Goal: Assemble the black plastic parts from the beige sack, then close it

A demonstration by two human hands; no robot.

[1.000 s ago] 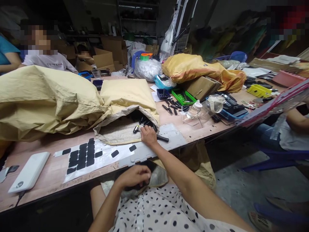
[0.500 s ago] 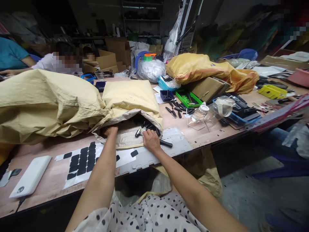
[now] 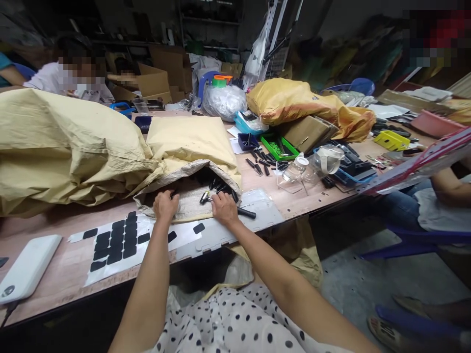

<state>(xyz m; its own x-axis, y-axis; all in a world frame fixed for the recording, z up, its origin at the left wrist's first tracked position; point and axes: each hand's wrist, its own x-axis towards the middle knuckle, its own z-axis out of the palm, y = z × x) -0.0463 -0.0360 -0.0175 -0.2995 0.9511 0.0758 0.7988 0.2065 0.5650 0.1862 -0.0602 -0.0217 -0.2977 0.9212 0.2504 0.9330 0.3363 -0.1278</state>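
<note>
A cream sack (image 3: 189, 142) lies on the bench with its mouth facing me, black parts (image 3: 221, 185) showing inside. My left hand (image 3: 165, 205) is at the left of the mouth with fingers curled; a dark bit shows by the thumb, but I cannot make out what it is. At the right of the mouth, my right hand (image 3: 224, 208) is closed over the shaft of a small hammer (image 3: 246, 213). The hammer's metal head points left and its black handle sticks out to the right. The fingertips are partly hidden.
Another full sack (image 3: 69, 152) lies at left. Black stickers on a sheet (image 3: 117, 242) and a white power bank (image 3: 29, 267) are nearer me. Right stand a green tray (image 3: 279, 147), a glass jar (image 3: 296, 169) and a clear jug (image 3: 327, 164). Co-workers sit across and at right.
My left hand has drawn back out of the sack's mouth, so its fingers now show. The right hand stays on the hammer. The view has shifted slightly to the right.
</note>
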